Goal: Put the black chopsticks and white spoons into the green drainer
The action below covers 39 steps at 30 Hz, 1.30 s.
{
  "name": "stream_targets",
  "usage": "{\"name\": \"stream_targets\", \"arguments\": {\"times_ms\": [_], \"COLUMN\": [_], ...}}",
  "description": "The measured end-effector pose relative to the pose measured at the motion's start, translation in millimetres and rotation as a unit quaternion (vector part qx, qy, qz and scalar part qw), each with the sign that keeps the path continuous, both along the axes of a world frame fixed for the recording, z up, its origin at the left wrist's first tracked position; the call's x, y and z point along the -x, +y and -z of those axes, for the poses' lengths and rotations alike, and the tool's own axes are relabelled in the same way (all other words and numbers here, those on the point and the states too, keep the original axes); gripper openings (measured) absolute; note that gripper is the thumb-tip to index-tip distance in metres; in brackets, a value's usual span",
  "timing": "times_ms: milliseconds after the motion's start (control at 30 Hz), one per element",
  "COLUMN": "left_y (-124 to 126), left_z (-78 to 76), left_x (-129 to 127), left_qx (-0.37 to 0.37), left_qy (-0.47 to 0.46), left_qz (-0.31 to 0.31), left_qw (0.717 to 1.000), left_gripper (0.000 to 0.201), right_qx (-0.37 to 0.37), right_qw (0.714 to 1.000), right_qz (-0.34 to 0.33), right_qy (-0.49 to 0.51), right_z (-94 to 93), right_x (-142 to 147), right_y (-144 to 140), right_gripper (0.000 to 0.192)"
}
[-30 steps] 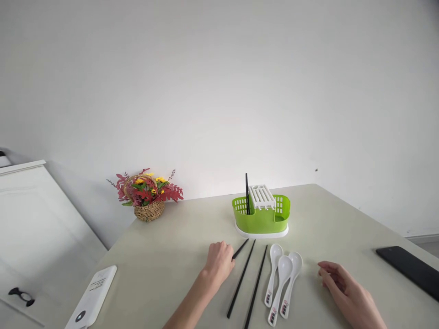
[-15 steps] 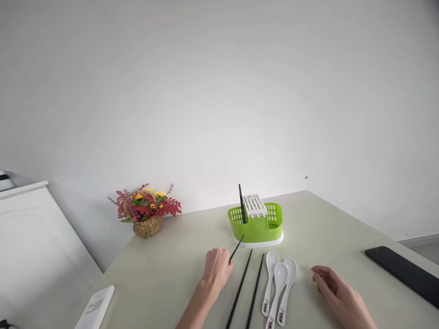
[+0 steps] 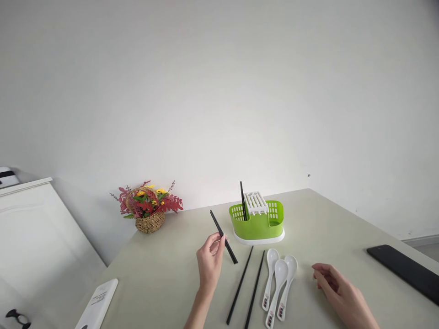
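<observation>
Pinched between the thumb and fingers of my left hand (image 3: 208, 267) is a pair of black chopsticks (image 3: 217, 224), held in the air and slanting up to the left. My right hand (image 3: 345, 292) rests on the table, fingers loosely curled and apart from the thumb, with nothing in it. Between my hands lie two black chopsticks, a left one (image 3: 240, 285) and a right one (image 3: 255, 289), beside three white spoons (image 3: 281, 272) whose handles point toward me. Behind them stands a green utensil holder (image 3: 259, 232) with a white rack (image 3: 256, 202) and black chopsticks (image 3: 243, 200) upright in its left compartment.
A wicker basket (image 3: 150, 224) of artificial flowers stands at the back left of the table (image 3: 164, 274). A white flat object (image 3: 99, 304) lies at the left edge, a black phone-like slab (image 3: 404, 269) at the right. A white cabinet (image 3: 37, 246) stands left.
My left hand has turned and lifted, bringing the chopsticks from pointing up-right to slanting up-left. My right hand has stayed in place. The view has shifted slightly.
</observation>
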<state>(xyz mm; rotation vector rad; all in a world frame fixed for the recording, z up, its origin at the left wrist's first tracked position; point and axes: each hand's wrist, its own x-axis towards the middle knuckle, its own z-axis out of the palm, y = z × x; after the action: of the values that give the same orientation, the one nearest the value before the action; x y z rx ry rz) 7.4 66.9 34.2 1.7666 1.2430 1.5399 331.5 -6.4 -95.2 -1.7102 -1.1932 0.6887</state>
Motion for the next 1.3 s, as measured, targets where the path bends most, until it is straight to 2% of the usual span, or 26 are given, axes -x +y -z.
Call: {"name": "stream_targets", "arguments": {"times_ms": [500, 1000, 1167, 1300], "left_y": [-5, -3, -2, -1], "left_z": [10.4, 25.9, 34.2, 39.3], "left_x": [1, 15, 21, 16], "left_qx": [-0.019, 0.036, 0.087, 0.173], "left_qy": [0.036, 0.044, -0.059, -0.199], "left_qz": [-0.026, 0.006, 0.004, 0.0], "left_qw": [0.999, 0.998, 0.994, 0.965], "left_gripper": [0.015, 0.019, 0.028, 0.036], "right_qx": [0.011, 0.008, 0.015, 0.009], "right_qw": [1.0, 1.0, 1.0, 1.0], "right_qz": [0.004, -0.009, -0.007, -0.004], "right_qy": [0.002, 0.006, 0.008, 0.01], "right_z": [-4.1, 1.9, -0.2, -1.7], "right_x": [1, 0, 0, 1], "right_y": [-3, 1, 0, -2], "right_gripper": [0.046, 0.046, 0.045, 0.045]}}
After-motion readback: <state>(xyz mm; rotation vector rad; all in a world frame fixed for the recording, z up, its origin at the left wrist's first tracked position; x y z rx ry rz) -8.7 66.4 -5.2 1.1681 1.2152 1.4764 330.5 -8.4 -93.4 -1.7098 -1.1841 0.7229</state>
